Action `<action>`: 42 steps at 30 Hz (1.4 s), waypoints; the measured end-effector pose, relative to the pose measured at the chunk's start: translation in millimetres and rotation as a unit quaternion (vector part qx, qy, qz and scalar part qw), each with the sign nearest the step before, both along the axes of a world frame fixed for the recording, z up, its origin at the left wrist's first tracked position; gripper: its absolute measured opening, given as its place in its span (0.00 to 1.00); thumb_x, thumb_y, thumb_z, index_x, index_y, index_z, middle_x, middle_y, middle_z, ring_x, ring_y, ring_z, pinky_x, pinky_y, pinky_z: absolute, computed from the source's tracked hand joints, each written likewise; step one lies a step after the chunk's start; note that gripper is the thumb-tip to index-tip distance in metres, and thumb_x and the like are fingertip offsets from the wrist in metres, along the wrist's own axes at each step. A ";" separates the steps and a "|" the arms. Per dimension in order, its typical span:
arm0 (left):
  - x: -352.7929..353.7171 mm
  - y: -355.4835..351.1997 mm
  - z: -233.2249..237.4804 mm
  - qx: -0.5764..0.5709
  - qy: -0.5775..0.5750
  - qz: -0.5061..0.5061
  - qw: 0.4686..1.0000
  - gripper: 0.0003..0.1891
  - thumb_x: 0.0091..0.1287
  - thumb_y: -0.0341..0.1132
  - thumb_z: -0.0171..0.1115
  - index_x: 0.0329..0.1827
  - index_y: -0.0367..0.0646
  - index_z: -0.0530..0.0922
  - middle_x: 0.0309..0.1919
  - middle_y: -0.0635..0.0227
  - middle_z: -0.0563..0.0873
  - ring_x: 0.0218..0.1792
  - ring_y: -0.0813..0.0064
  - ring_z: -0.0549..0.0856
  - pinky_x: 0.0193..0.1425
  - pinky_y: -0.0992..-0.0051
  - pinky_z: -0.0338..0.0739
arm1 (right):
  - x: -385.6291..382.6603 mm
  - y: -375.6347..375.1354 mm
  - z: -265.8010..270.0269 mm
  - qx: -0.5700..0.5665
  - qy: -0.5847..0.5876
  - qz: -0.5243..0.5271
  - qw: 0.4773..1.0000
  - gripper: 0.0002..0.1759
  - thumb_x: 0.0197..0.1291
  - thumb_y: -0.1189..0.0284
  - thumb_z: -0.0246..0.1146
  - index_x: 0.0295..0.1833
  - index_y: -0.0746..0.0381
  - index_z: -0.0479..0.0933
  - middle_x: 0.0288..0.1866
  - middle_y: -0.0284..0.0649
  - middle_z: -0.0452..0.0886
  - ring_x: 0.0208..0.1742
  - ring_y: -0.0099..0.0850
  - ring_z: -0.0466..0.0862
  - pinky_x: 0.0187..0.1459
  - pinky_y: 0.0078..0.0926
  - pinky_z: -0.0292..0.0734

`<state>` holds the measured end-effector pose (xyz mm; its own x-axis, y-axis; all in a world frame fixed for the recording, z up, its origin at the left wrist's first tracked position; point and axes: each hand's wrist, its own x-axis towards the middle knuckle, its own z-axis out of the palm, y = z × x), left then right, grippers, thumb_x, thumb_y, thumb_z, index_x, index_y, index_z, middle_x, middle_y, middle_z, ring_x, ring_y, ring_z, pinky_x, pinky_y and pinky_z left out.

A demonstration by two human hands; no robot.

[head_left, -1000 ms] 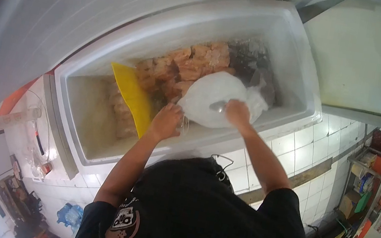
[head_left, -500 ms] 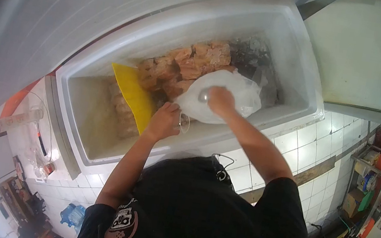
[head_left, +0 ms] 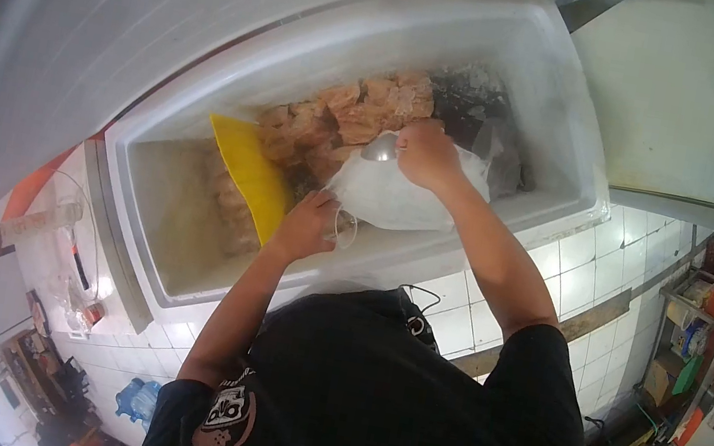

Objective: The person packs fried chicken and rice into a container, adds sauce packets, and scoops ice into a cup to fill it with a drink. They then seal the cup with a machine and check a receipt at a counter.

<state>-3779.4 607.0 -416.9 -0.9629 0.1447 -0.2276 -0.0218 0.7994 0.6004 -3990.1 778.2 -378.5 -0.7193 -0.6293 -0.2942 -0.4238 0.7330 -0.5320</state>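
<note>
Gripping scoop (head_left: pixel 380 148) at bag (head_left: pixel 394 199), right hand (head_left: pixel 428 155), left hand (head_left: pixel 308 224) gripping glass (head_left: pixel 345 229)

- One head-worn fisheye view, ringed by a dark round rim, looks steeply down over the person's black shirt (head_left: pixel 384 398).
- It faces the open chest freezer (head_left: pixel 178 217) at close range, with the white bag (head_left: pixel 399 197) near centre.
- The tiled floor (head_left: pixel 623 268) shows at the right.

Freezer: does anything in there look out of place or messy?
Only the yellow sheet: it stands tilted against the orange packs. Nothing looks spilled around the white bag, where the right hand holds a scoop; the left hand holds a glass.
</note>
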 end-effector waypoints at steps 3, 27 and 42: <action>7.9 0.0 -14.1 0.013 0.038 0.016 0.999 0.37 0.39 0.36 0.76 0.56 0.35 0.74 0.57 0.53 0.74 0.58 0.52 0.74 0.67 0.64 0.69 | 25.2 -10.3 -27.6 0.095 -0.009 0.004 0.995 0.09 0.54 0.73 0.57 0.36 0.61 0.82 0.39 0.54 0.84 0.44 0.52 0.84 0.45 0.48 0.79; 25.8 7.9 -16.1 0.095 0.003 0.032 0.995 0.39 0.33 0.33 0.81 0.54 0.39 0.75 0.56 0.53 0.74 0.59 0.52 0.74 0.65 0.63 0.70 | 70.5 37.0 -63.8 -0.014 -0.048 -0.069 0.996 0.09 0.52 0.73 0.58 0.34 0.65 0.82 0.37 0.53 0.84 0.42 0.51 0.84 0.45 0.47 0.79; 38.8 17.6 -14.2 0.105 -0.033 0.008 0.994 0.39 0.38 0.37 0.79 0.58 0.41 0.73 0.58 0.55 0.73 0.62 0.51 0.71 0.68 0.62 0.66 | 92.7 47.2 -117.3 0.121 -0.041 -0.022 0.992 0.11 0.60 0.67 0.57 0.43 0.62 0.78 0.35 0.50 0.84 0.39 0.50 0.85 0.43 0.46 0.79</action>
